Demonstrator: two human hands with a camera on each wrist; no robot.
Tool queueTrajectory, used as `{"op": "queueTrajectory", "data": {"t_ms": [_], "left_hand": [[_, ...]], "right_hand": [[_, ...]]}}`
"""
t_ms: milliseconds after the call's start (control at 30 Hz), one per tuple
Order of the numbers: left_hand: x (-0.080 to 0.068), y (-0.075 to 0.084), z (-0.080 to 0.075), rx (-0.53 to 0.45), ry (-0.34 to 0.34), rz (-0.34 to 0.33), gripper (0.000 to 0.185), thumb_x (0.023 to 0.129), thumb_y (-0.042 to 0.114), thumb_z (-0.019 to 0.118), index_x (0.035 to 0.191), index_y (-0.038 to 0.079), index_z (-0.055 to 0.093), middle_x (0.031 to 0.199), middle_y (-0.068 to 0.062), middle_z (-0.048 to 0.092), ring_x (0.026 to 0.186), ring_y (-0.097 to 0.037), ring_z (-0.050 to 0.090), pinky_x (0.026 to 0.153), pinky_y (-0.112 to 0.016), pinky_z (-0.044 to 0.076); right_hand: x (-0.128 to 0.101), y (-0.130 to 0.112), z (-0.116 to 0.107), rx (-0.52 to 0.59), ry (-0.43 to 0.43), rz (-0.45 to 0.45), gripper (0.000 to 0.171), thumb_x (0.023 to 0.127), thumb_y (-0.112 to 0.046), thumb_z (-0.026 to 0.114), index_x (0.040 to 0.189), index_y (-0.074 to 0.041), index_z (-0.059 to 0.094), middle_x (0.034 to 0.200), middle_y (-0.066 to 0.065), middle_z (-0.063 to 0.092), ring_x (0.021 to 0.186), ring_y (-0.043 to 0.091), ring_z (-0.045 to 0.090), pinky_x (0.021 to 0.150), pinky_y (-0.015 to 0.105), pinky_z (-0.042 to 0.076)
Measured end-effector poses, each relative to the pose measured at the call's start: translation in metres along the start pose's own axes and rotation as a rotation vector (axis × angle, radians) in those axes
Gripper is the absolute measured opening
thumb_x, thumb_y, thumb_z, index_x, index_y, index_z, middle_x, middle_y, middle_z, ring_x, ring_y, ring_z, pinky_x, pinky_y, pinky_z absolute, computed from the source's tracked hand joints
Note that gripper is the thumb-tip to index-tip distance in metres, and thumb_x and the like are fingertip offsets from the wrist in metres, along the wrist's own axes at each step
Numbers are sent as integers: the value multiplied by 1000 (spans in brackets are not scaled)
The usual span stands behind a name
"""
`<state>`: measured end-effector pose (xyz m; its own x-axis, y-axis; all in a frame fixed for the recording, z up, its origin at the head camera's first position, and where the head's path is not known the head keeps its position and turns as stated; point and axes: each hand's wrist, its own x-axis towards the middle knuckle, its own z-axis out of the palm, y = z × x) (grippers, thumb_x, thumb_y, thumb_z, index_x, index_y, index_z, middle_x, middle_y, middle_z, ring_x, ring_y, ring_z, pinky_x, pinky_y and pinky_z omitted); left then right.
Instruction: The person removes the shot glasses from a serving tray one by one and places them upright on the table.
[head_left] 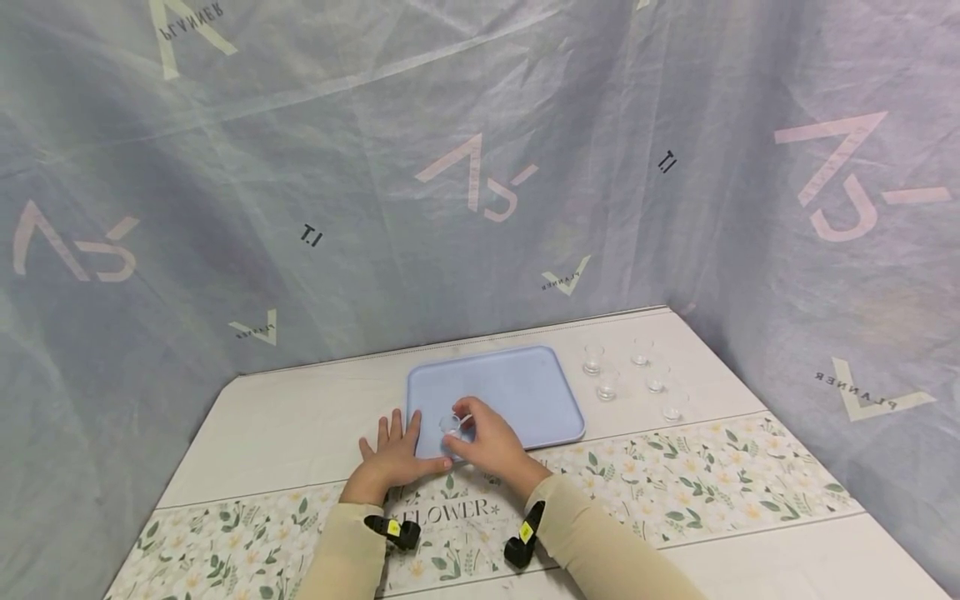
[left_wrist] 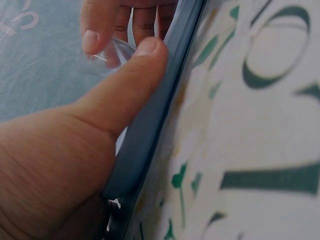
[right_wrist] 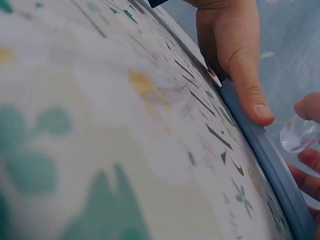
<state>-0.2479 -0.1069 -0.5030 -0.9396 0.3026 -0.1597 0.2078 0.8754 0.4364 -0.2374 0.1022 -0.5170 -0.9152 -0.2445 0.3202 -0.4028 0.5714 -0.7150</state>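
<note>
My right hand [head_left: 487, 437] grips a small clear shot glass [head_left: 450, 425] between thumb and fingers, over the near left part of a blue tray [head_left: 510, 387]. In the right wrist view the thick base of the shot glass [right_wrist: 299, 135] shows beside the fingers. My left hand [head_left: 393, 454] is spread at the tray's near left corner, its thumb lying along the front rim. That thumb [left_wrist: 125, 85] comes close to the glass in the left wrist view, and the tray's edge runs beneath it.
Several more clear shot glasses, such as the nearest one [head_left: 672, 408], stand on the white table right of the tray. A flowered band [head_left: 697, 479] crosses the tablecloth in front. Grey-blue curtains [head_left: 337, 208] enclose the table at the back and sides.
</note>
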Motion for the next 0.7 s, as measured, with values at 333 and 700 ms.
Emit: {"op": "queueTrajectory", "data": {"t_ms": [333, 700], "left_hand": [[-1, 4, -4, 44, -24, -31, 123, 76, 81, 65, 162, 6, 19, 165, -31, 1, 151, -52, -3, 108, -80, -3], [-3, 4, -4, 26, -30, -30, 124, 76, 83, 62, 163, 7, 17, 166, -29, -1, 151, -50, -6, 109, -78, -7]], "right_hand": [[-2, -1, 0, 11, 3, 15, 36, 93, -30, 73, 121, -13, 60, 108, 0, 67, 93, 15, 67, 79, 31, 55], [-6, 5, -8, -16, 101, -8, 38, 89, -27, 75, 121, -12, 61, 108, -2, 66, 93, 13, 65, 81, 33, 55]]}}
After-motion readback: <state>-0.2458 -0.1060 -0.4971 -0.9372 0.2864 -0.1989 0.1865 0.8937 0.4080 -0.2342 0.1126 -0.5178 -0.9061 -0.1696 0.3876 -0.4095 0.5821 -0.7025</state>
